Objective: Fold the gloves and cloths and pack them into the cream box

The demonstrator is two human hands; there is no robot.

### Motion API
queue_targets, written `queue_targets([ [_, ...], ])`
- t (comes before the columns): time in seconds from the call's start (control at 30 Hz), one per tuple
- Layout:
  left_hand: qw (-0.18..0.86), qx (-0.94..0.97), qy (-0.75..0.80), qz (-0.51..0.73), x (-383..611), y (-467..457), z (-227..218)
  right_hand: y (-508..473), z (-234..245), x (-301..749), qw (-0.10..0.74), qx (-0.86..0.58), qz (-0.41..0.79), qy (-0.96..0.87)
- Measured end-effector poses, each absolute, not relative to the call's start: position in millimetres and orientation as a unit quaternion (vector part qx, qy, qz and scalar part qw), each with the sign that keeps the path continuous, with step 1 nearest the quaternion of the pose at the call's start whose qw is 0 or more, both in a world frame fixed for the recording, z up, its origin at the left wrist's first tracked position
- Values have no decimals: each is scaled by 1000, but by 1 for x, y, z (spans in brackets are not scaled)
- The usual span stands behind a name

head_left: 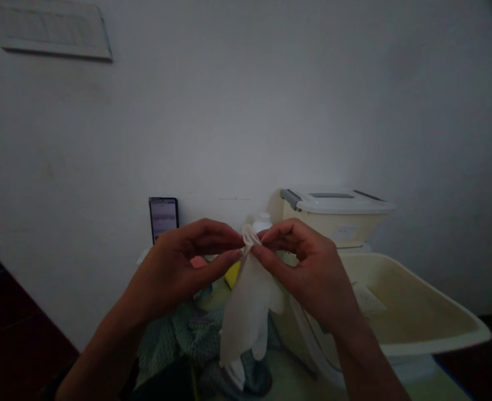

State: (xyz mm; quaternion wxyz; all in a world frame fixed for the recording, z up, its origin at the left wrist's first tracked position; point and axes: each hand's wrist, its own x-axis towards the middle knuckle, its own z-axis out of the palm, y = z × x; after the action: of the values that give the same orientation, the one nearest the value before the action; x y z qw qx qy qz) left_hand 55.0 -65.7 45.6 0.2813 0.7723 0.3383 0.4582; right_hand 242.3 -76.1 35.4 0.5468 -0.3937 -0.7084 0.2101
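A thin white glove (pixel 248 303) hangs in front of me, fingers pointing down. My left hand (pixel 179 267) pinches its cuff from the left, thumb and fingers closed on the rim. My right hand (pixel 308 262) pinches the same cuff from the right. The two hands almost touch at the cuff, at about chest height, above a heap of crumpled clothes (pixel 187 334).
A cream plastic tub (pixel 421 323) stands at the right, with a lidded cream box (pixel 338 217) behind it. A phone (pixel 163 217) with a lit screen leans against the white wall. A white bottle cap (pixel 262 221) shows behind the glove. The room is dim.
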Motion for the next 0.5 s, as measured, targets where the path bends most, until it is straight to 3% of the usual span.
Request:
queue_targets([
  [0.23, 206, 800, 373, 422, 54, -65, 52, -78, 40, 243, 516, -396, 163, -742],
  [0.5, 231, 824, 375, 356, 50, -61, 50, -79, 44, 250, 433, -377, 164, -802],
])
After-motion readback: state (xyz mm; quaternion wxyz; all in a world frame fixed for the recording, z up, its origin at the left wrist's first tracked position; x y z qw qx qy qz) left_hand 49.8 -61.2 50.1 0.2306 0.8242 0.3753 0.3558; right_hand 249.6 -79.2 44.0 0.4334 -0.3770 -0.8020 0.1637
